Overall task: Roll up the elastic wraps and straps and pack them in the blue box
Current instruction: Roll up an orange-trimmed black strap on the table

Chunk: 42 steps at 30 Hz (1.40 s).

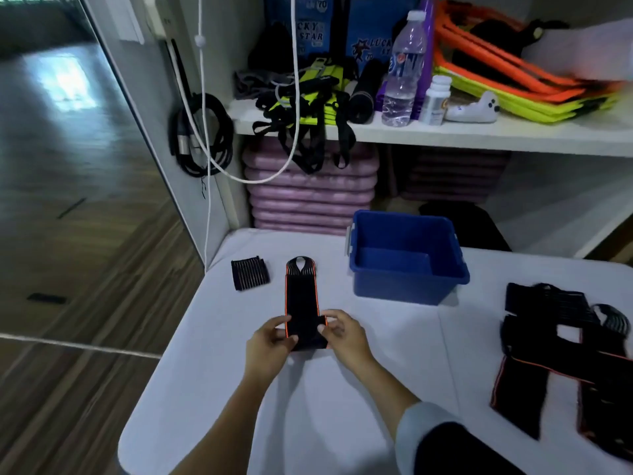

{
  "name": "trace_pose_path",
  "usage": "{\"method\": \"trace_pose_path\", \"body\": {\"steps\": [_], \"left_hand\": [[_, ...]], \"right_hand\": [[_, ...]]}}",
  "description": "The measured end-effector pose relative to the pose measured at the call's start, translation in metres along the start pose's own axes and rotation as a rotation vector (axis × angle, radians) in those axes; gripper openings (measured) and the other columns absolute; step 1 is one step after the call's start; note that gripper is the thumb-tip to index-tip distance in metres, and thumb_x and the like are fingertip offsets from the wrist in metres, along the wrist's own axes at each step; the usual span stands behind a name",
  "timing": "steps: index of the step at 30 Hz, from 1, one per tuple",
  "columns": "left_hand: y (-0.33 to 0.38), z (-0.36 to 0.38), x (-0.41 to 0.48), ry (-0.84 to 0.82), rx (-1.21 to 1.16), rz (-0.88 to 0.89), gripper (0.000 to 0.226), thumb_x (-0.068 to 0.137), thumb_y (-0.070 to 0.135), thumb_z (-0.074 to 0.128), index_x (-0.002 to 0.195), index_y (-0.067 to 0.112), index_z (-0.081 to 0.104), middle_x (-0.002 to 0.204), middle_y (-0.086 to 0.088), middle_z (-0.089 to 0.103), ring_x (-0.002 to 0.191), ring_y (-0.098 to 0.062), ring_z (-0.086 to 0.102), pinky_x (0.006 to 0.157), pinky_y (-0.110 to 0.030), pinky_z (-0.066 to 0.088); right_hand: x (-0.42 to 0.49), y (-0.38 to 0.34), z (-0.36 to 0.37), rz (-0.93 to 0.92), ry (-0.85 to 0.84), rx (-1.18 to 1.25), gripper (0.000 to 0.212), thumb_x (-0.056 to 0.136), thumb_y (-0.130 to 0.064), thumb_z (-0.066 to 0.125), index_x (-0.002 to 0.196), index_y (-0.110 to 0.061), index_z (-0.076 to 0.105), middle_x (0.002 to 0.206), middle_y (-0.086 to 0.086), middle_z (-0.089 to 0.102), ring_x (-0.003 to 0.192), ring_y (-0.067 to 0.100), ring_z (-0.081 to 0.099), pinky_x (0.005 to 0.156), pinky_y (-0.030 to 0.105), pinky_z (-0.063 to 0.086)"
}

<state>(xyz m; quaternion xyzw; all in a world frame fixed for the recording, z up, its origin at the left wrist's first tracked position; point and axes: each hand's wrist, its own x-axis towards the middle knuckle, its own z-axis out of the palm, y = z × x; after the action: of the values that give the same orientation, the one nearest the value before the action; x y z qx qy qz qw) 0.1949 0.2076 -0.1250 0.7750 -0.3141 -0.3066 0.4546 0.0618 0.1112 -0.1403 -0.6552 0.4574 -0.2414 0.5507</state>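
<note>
The white table carries the blue box, open-topped, standing right of centre at the far edge. A pile of unrolled black wraps with orange edging lies at the right. The black, orange-edged wrap lies flat at centre, looped end pointing away; the left hand and right hand pinch its near end.

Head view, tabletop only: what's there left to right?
Small ribbed black pad → black wrap with orange edging, its near end held by left hand and right hand → blue box → pile of unrolled black wraps.
</note>
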Motion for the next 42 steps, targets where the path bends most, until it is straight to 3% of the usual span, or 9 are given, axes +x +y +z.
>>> {"method": "trace_pose_path", "body": {"steps": [5, 12, 19, 22, 26, 31, 35, 38, 42], "left_hand": [[-0.03, 0.003, -0.031, -0.027, 0.062, -0.042, 0.011, 0.081, 0.012, 0.069, 0.085, 0.023, 0.069, 0.069, -0.01, 0.063, 0.064, -0.017, 0.054, 0.057, -0.009, 0.041], [-0.05, 0.009, -0.06, -0.148, 0.185, -0.103, 0.019, 0.081, 0.014, 0.068, 0.071, 0.03, 0.072, 0.076, 0.016, 0.071, 0.072, 0.007, 0.063, 0.063, -0.001, 0.041], [-0.057, 0.021, -0.068, -0.208, 0.31, -0.122, 0.018, 0.076, 0.017, 0.073, 0.073, 0.032, 0.065, 0.077, 0.001, 0.072, 0.077, -0.013, 0.066, 0.068, -0.012, 0.046], [-0.051, 0.024, -0.065, -0.206, 0.349, -0.098, 0.015, 0.076, 0.018, 0.073, 0.076, 0.031, 0.065, 0.07, 0.005, 0.067, 0.074, -0.014, 0.064, 0.064, -0.012, 0.044], [-0.027, 0.035, -0.055, -0.135, 0.37, 0.02, 0.012, 0.079, 0.018, 0.066, 0.08, 0.029, 0.069, 0.068, 0.012, 0.066, 0.076, -0.015, 0.059, 0.068, -0.02, 0.044], [0.02, 0.073, -0.044, -0.253, 0.228, 0.129, 0.021, 0.084, -0.001, 0.056, 0.087, 0.013, 0.071, 0.074, 0.007, 0.066, 0.062, 0.013, 0.058, 0.058, 0.0, 0.039], [0.048, 0.123, -0.04, -0.342, 0.173, 0.174, 0.023, 0.082, 0.0, 0.057, 0.086, 0.018, 0.071, 0.07, 0.003, 0.063, 0.055, 0.0, 0.056, 0.058, -0.005, 0.042], [0.07, 0.168, -0.044, -0.432, 0.117, 0.166, 0.025, 0.082, 0.0, 0.057, 0.09, 0.02, 0.069, 0.075, 0.0, 0.064, 0.061, -0.01, 0.061, 0.06, -0.008, 0.049], [0.101, 0.23, -0.046, -0.524, 0.049, 0.142, 0.022, 0.084, 0.006, 0.06, 0.096, 0.023, 0.067, 0.086, -0.008, 0.067, 0.067, -0.014, 0.063, 0.063, -0.015, 0.054]], "right_hand": [[-0.035, 0.031, 0.005, 0.045, -0.064, -0.098, 0.019, 0.084, -0.018, 0.066, 0.08, -0.037, 0.062, 0.087, -0.002, 0.068, 0.083, 0.013, 0.065, 0.078, 0.022, 0.049], [-0.065, 0.063, 0.002, 0.076, -0.136, -0.214, 0.004, 0.082, -0.031, 0.067, 0.078, -0.033, 0.067, 0.087, -0.01, 0.071, 0.083, 0.001, 0.065, 0.079, 0.02, 0.05], [-0.081, 0.07, 0.003, 0.09, -0.197, -0.282, 0.026, 0.08, -0.013, 0.068, 0.074, -0.037, 0.061, 0.084, -0.005, 0.066, 0.073, 0.003, 0.058, 0.069, 0.011, 0.045], [-0.081, 0.068, 0.001, 0.111, -0.159, -0.258, 0.025, 0.079, -0.016, 0.067, 0.073, -0.039, 0.062, 0.084, -0.004, 0.067, 0.077, 0.008, 0.062, 0.077, 0.021, 0.052], [-0.074, 0.066, -0.014, 0.097, -0.068, -0.228, 0.024, 0.079, -0.02, 0.06, 0.071, -0.043, 0.063, 0.082, -0.009, 0.069, 0.08, 0.009, 0.066, 0.082, 0.035, 0.055], [-0.067, 0.064, -0.053, 0.105, 0.15, -0.199, 0.023, 0.081, -0.022, 0.058, 0.072, -0.042, 0.063, 0.09, -0.011, 0.07, 0.085, 0.011, 0.066, 0.083, 0.037, 0.054], [-0.067, 0.059, -0.099, 0.22, 0.361, -0.182, 0.016, 0.091, -0.021, 0.051, 0.095, -0.021, 0.067, 0.104, 0.003, 0.068, 0.097, 0.025, 0.063, 0.093, 0.038, 0.049], [-0.072, 0.075, -0.133, 0.294, 0.608, 0.055, 0.011, 0.086, -0.032, 0.058, 0.096, -0.036, 0.059, 0.096, 0.005, 0.068, 0.091, 0.029, 0.065, 0.087, 0.046, 0.054], [-0.077, 0.086, -0.187, 0.35, 0.811, 0.216, 0.032, 0.088, -0.021, 0.062, 0.118, -0.023, 0.051, 0.097, 0.004, 0.059, 0.092, 0.026, 0.061, 0.087, 0.037, 0.051]]}}
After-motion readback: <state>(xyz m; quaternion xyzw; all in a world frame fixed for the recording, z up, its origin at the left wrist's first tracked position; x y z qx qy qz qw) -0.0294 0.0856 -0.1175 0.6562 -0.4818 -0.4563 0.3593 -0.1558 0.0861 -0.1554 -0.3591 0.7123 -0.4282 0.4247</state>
